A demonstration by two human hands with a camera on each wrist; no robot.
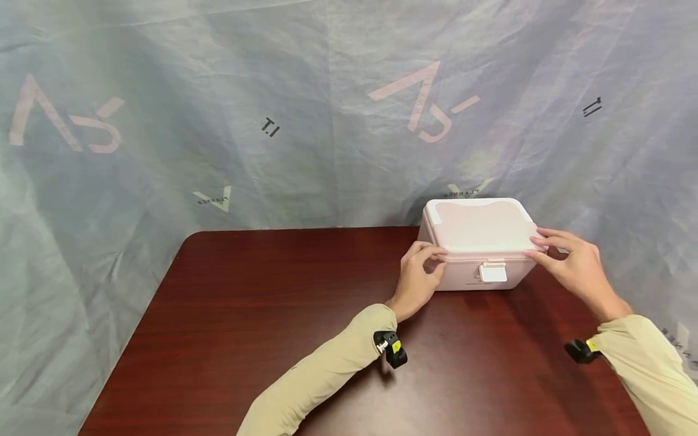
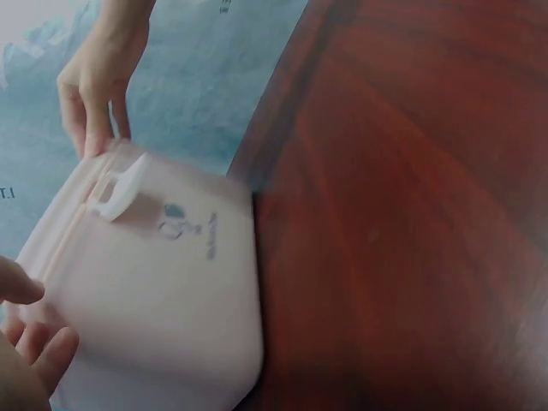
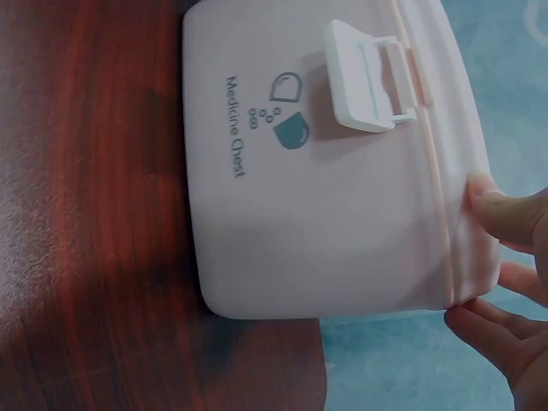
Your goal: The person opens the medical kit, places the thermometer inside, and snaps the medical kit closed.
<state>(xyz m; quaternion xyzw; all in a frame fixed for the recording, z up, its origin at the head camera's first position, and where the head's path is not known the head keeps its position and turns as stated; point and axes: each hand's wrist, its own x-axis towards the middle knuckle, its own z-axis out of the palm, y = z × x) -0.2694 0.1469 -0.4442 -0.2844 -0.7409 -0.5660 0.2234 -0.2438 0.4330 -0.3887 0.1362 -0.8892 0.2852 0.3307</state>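
A pale pink medicine chest (image 1: 482, 227) with a white-edged lid sits at the back right of the table. Its white latch (image 3: 355, 81) sticks out from the front, swung away from the wall of the box. My left hand (image 1: 418, 280) holds the lid's front left corner, its fingertips on the lid edge. At the front right corner, my right hand (image 1: 580, 266) grips the lid, thumb on the front and fingers round the side. The lid appears down on the box, and the inside is hidden. Printed words and a capsule logo (image 3: 291, 111) mark the front.
The dark red-brown wooden table (image 1: 262, 315) has a rounded far left corner. A grey printed cloth (image 1: 305, 121) hangs close behind the chest and along the sides. The table's right edge runs near the right arm.
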